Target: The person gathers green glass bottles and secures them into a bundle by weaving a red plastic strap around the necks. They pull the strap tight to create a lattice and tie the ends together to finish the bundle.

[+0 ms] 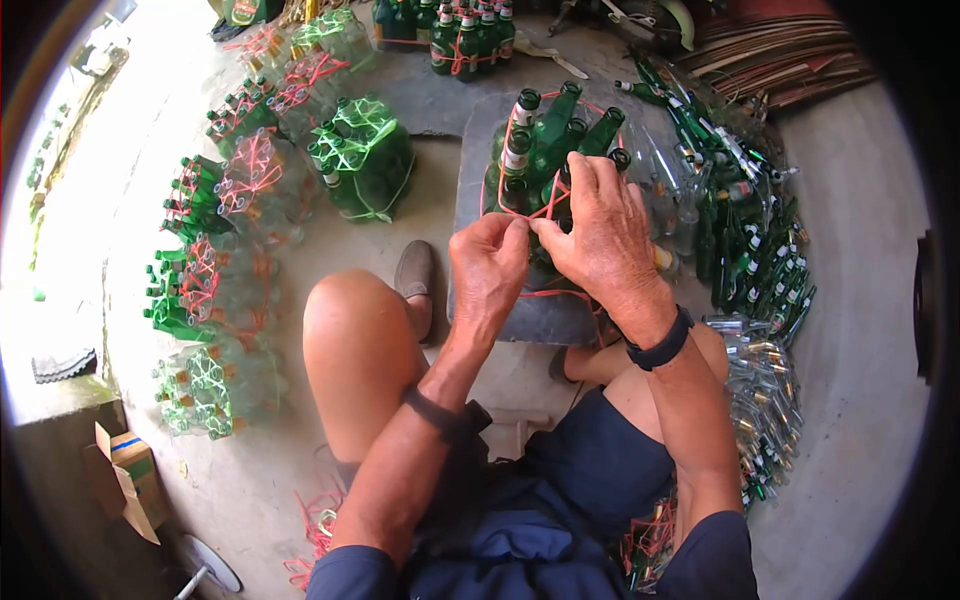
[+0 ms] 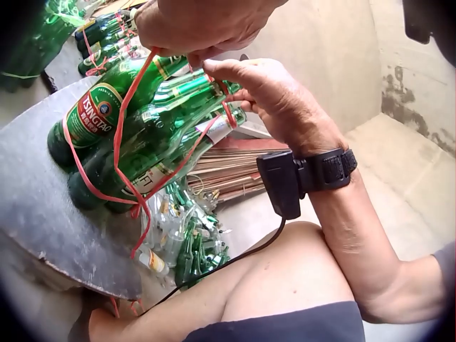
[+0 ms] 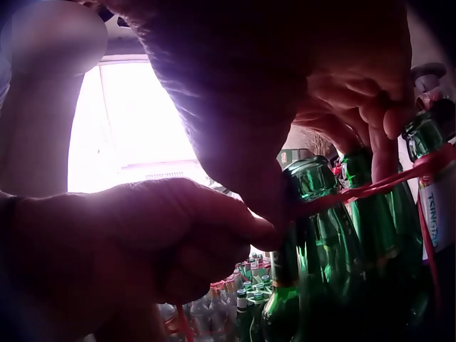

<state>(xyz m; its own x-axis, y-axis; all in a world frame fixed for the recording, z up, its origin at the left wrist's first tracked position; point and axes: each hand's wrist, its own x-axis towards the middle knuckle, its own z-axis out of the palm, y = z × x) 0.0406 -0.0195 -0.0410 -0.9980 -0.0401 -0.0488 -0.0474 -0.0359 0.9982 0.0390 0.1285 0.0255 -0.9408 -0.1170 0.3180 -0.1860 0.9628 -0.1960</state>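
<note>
Green glass bottles [image 1: 550,130], some with Tsingtao labels [image 2: 98,114], stand bunched on a dark stool-like surface [image 1: 540,325]. Pink plastic string [image 2: 121,121] runs around their bodies and necks. My left hand [image 1: 490,262] pinches the string between thumb and curled index finger at the near side of the bunch. Thumb to thumb with it, my right hand [image 1: 607,230] reaches over the bottle tops. Its thumb is at the string, while its other fingers spread apart from the thumb among the necks [image 3: 356,171].
Tied bundles of bottles [image 1: 365,155] line the floor at left, with more bundles [image 1: 470,40] at the back. Loose green bottles [image 1: 745,240] and clear bottles [image 1: 765,400] lie heaped at right. An opened cardboard box [image 1: 138,475] sits at lower left.
</note>
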